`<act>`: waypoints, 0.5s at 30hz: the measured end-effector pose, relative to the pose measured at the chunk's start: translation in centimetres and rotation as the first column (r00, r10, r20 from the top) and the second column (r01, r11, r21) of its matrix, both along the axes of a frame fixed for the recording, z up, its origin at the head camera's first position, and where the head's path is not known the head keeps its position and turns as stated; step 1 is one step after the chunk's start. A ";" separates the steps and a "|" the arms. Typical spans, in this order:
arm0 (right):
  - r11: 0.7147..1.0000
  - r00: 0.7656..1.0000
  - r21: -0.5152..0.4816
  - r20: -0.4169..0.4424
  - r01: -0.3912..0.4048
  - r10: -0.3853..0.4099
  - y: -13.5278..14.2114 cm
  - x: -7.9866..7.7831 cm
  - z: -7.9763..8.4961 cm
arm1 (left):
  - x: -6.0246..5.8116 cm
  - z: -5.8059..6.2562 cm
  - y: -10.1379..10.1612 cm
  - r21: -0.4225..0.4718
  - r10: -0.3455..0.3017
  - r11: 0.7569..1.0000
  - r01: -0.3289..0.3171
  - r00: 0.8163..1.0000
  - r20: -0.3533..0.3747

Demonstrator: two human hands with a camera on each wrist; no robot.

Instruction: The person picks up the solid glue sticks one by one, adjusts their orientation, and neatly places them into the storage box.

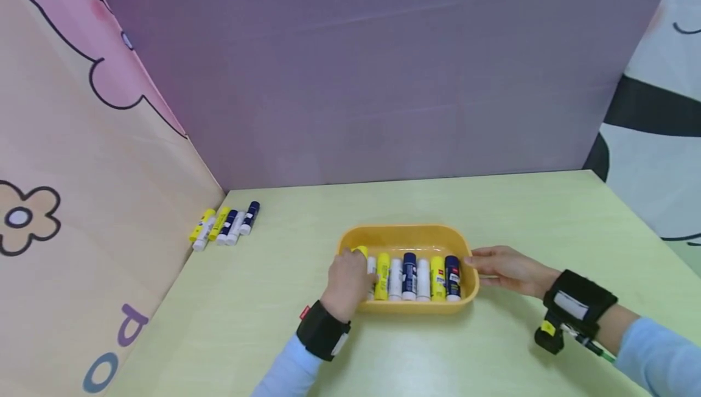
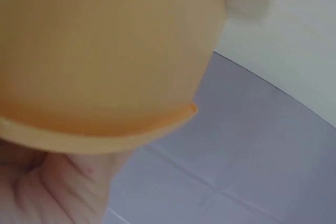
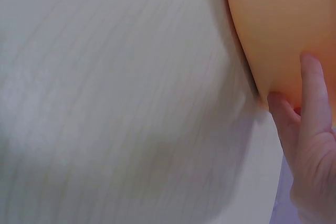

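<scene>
A yellow tray (image 1: 418, 307) sits on the table, holding a row of glue sticks in yellow, white and navy, among them a navy glue stick (image 1: 409, 275). At its left end my left hand (image 1: 348, 281) reaches over the rim with curled fingers and holds a yellow glue stick (image 1: 359, 250), whose top peeks out above the hand. The left wrist view shows the tray wall (image 2: 105, 51) but hides the fingertips. My right hand (image 1: 512, 270) rests against the tray's right end. In the right wrist view its fairly straight fingers (image 3: 313, 90) touch the outer wall.
Several more glue sticks (image 1: 234, 226) lie together at the table's back left, beside the printed left panel (image 1: 137, 159). A purple panel (image 1: 383, 80) stands along the back edge. Another panel (image 1: 652, 159) stands at the right. Bare table (image 1: 263, 287) lies left of the tray.
</scene>
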State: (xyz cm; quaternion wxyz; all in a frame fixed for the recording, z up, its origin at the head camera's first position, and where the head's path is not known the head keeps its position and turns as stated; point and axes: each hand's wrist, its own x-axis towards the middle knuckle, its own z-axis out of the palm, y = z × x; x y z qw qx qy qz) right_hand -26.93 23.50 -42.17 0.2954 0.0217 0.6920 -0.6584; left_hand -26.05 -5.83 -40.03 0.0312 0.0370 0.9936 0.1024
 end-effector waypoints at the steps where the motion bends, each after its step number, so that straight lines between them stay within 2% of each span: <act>1: 1.000 1.000 -0.001 0.002 0.003 -0.003 0.0 0.0 0.0 | 0.0 0.0 0.0 -0.011 -0.003 1.000 0.003 1.000 0.001; 5: 1.000 1.000 0.000 0.001 0.006 -0.006 0.0 -0.1 0.0 | 0.0 0.1 0.0 -0.043 -0.017 0.999 0.017 1.000 0.010; 15: 1.000 1.000 0.010 0.004 0.010 -0.010 0.0 0.0 -0.1 | 0.3 0.4 -0.3 0.001 -0.071 0.997 0.071 0.997 0.024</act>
